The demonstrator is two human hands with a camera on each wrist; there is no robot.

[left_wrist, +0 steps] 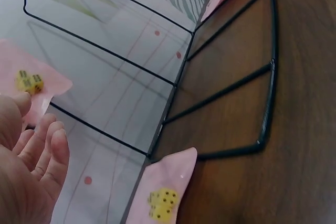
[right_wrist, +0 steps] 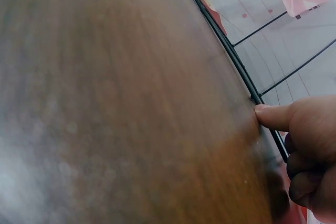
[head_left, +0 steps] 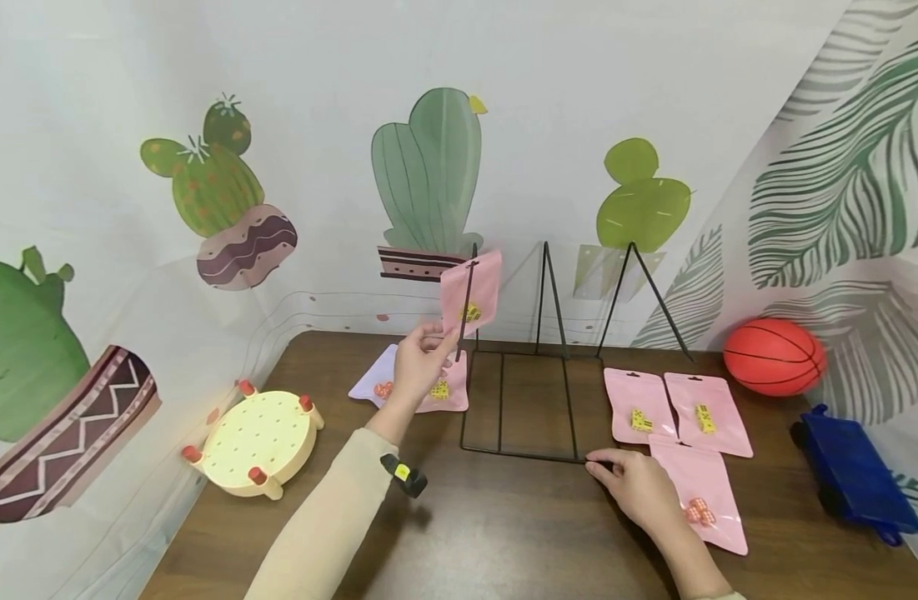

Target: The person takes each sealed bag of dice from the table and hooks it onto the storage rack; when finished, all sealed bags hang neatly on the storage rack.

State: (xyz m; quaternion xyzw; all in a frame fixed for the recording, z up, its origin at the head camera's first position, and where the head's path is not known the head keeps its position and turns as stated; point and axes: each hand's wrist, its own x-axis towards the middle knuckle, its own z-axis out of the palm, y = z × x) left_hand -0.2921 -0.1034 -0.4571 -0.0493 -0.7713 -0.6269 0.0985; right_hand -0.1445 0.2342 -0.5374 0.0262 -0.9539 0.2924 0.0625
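Note:
A black wire display rack (head_left: 519,455) stands on the table, its sloping prongs rising at the back. My left hand (head_left: 421,360) holds the lower edge of a pink zip pouch (head_left: 484,283) with yellow dice inside. The rack's left prong passes at the pouch's hang hole; in the left wrist view my thumb (left_wrist: 22,102) lies against the pouch just under the dice. At the rack's front right corner, my right hand (head_left: 639,487) grips the base wire, with the index finger (right_wrist: 273,116) along it in the right wrist view.
Right of the rack lie pink pouches (head_left: 639,392) with yellow or red dice. A lilac pouch (head_left: 372,375) and another pink pouch (head_left: 456,398) lie at its left. Farther out are a yellow pegged stool-like toy (head_left: 259,437), a red ball (head_left: 775,357) and a blue cart (head_left: 860,471).

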